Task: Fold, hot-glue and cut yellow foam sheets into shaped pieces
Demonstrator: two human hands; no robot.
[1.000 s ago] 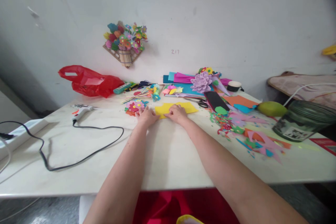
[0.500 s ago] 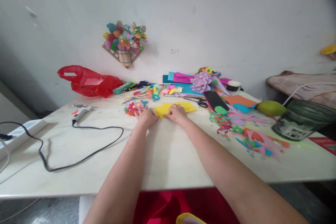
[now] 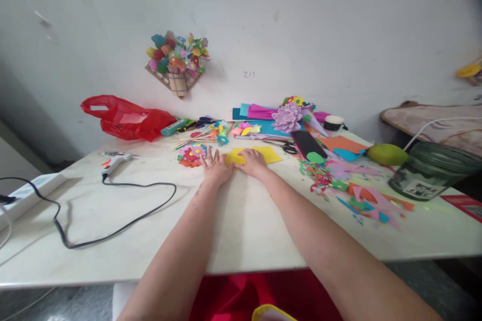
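A yellow felt-like sheet (image 3: 268,154) lies flat on the table in front of me, its left part covered by my hands. My left hand (image 3: 217,166) rests over its left end with the fingers spread. On the middle of the sheet lies my right hand (image 3: 254,163), thumb and fingers apart and pressed down on it. Just left of my left hand is a cluster of colourful craft flowers (image 3: 191,154). Black-handled scissors (image 3: 289,147) lie beyond the sheet's right end.
A glue gun (image 3: 116,164) trails a black cord at left, near a white power strip (image 3: 30,194). A red plastic bag (image 3: 130,119) sits at the back left. To the right are a phone (image 3: 308,144), coloured scraps (image 3: 371,205) and a glass jar (image 3: 417,175).
My left hand has shifted right onto the yellow sheet, its fingers spreading. My right hand has changed from a bent-finger grip to lying more flatly on the sheet.
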